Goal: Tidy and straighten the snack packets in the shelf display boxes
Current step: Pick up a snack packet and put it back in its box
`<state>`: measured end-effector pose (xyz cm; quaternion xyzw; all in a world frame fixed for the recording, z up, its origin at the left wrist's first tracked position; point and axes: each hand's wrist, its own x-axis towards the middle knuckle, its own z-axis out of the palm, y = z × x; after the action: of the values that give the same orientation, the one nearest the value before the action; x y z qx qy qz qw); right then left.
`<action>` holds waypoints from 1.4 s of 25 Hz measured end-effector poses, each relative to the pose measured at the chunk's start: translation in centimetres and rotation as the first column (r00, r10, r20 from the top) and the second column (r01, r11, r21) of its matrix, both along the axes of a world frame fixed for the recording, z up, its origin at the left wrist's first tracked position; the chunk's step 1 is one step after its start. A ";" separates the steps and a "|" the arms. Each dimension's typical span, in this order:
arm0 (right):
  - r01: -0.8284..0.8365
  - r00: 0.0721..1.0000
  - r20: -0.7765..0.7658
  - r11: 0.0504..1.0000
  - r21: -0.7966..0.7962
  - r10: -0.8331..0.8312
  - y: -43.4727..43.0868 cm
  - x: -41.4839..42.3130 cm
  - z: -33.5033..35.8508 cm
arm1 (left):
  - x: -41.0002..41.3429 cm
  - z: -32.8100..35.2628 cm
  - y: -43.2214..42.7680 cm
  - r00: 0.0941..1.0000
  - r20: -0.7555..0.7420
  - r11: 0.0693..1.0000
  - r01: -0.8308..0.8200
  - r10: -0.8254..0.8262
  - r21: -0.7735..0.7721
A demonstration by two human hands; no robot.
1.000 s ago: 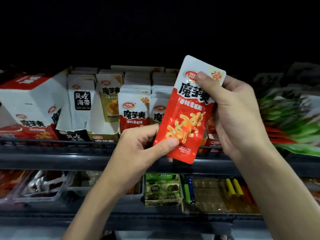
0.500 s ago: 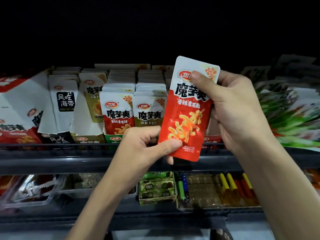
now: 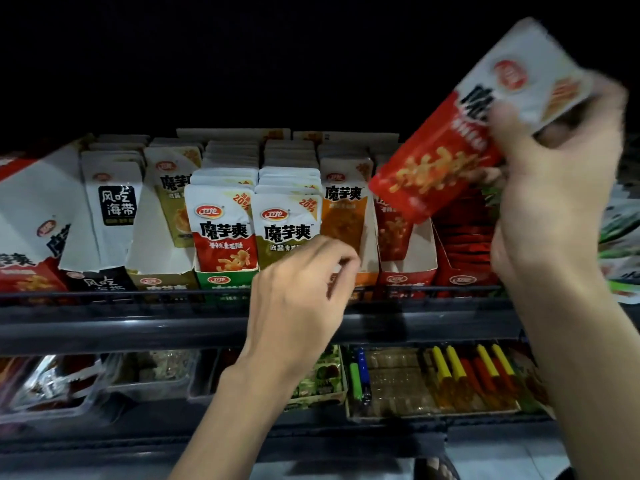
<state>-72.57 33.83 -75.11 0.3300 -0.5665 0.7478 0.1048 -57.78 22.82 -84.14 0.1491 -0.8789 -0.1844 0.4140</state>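
R hand [image 3: 554, 174]: grips the red packet [image 3: 450, 150], thumb across the front, other fingers behind it. Blurred.
Red packet: up in the air, top right of my view. Tilted, white end up-right, red end down-left. The low corner sits over the red box [image 3: 407, 277]. Can't tell if it touches the packets in there.
L hand [image 3: 298, 292]: fingers loosely curled, holding nothing. It's in front of the display boxes [image 3: 159, 271], w/ fingertips near the orange box [image 3: 367, 277]. Contact: can't tell.
Green box [image 3: 225, 280]: two rows side by side, upright. A red-and-white packet [image 3: 221, 223] is at front left, an olive packet [image 3: 287, 230] at front right, partly behind my L hand.
Orange box: orange packet [image 3: 343, 216] upright, set further back than the green box's fronts.
Far left boxes: kelp packets [image 3: 114, 202] w/ black labels, upright. Next to them are yellowish packets [image 3: 173, 202].
Shelf rail [image 3: 138, 327]: dark bar across the front, below all the boxes.
Lower shelf: yellow-capped tubes [image 3: 450, 365] in a tray on the right, w/ green and blue sticks [image 3: 358, 372] beside them. Clear tubs on the left, contents too dim to tell.
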 end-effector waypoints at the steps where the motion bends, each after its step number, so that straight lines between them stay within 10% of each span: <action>1: 0.065 0.994 -0.080 0.997 -0.046 -0.068 0.1 -0.8 -0.3 | -0.5 -0.3 0.2 1.000 0.019 0.996 -0.009 0.011 -0.088; 7: 0.253 0.858 -0.481 0.964 0.087 -0.182 -1.2 -2.9 -3.1 | -2.9 -1.4 1.4 0.973 0.228 0.981 0.014 0.031 -0.193; 20: 0.402 0.885 -0.447 0.697 0.594 -0.129 -4.5 -3.2 -7.8 | -3.0 -1.9 0.6 0.939 0.342 0.996 0.059 -0.032 -0.068; 35: 0.512 0.820 -0.539 0.663 0.546 -0.189 -5.8 -4.8 -9.4 | -2.7 -1.5 0.6 0.918 0.392 0.996 0.083 -0.066 -0.029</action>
<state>-77.35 28.06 -84.56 0.3848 -0.8112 0.3627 0.2497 -60.50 23.42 -85.66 0.1400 -0.9526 -0.1469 0.2266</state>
